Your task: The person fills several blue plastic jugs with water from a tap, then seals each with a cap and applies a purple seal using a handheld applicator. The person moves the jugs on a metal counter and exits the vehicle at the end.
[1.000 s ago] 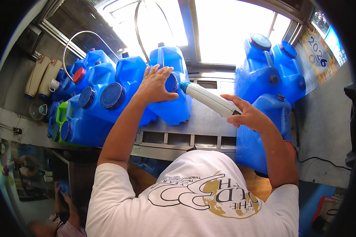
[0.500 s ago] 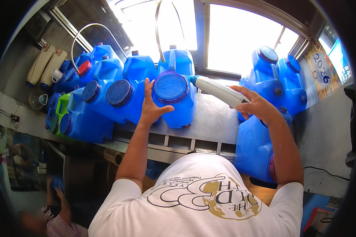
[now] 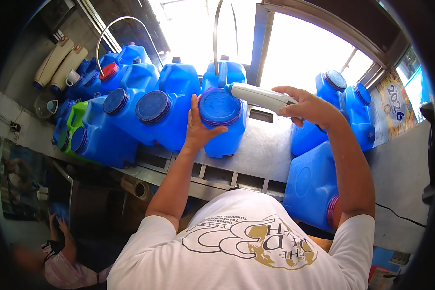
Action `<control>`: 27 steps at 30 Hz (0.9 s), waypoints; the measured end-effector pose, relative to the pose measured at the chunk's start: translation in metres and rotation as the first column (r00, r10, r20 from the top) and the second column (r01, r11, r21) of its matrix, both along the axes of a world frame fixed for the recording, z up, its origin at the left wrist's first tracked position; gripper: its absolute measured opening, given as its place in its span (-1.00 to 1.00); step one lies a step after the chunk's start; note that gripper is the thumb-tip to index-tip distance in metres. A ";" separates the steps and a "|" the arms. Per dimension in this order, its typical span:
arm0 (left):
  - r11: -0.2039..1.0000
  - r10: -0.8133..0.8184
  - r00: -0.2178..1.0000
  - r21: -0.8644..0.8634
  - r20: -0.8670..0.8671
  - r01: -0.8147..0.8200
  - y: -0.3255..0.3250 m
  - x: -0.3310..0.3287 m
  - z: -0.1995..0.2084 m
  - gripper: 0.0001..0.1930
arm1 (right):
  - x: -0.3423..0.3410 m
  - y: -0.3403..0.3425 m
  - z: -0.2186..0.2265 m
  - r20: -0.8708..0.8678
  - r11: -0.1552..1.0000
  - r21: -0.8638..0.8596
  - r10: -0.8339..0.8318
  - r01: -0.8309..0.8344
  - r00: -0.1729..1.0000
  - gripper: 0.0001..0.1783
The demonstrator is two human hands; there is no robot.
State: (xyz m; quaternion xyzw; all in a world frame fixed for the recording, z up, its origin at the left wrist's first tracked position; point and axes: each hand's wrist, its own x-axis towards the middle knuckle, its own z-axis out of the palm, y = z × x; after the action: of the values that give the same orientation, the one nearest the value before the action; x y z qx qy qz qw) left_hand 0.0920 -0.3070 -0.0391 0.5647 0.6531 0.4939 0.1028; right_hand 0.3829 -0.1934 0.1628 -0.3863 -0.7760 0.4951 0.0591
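1. The metal counter [image 3: 271, 150] runs across the middle, with rectangular slots along its near edge.
2. The blue jugs on the left [image 3: 176, 94] stand crowded together, most of their round caps facing the person; one has a red cap.
3. The blue jugs on the right [image 3: 305, 176] form a separate group, beyond a stretch of bare counter.
4. The nearest jug [image 3: 223, 141] is on the counter in front of the person, at the right end of the left-hand group.
5. A green jug [image 3: 76, 117] sits among the blue ones at far left.
6. The white handheld tool [image 3: 260, 96] slants across above the counter, its bluish tip at the upper right rim of the cap; whether they touch, I cannot tell.
7. The right hand [image 3: 310, 107] is closed around the tool's near end.
8. The left hand [image 3: 199, 129] is spread, fingers along the cap's left side and thumb below it.
9. The large blue cap [image 3: 220, 107] is on the nearest jug, with a purple edge.
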 end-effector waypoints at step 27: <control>0.999 0.041 0.985 0.004 -0.169 -0.041 -0.001 0.002 -0.001 0.53 | 0.080 -0.029 -0.014 -0.041 0.991 -0.114 -0.073 0.067 0.997 -0.19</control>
State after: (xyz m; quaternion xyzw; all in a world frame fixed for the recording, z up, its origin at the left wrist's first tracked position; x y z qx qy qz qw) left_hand 0.0940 -0.3082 -0.0402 0.5911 0.6709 0.4462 0.0366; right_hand 0.4629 -0.2222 0.1485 -0.4047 -0.7314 0.5441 0.0723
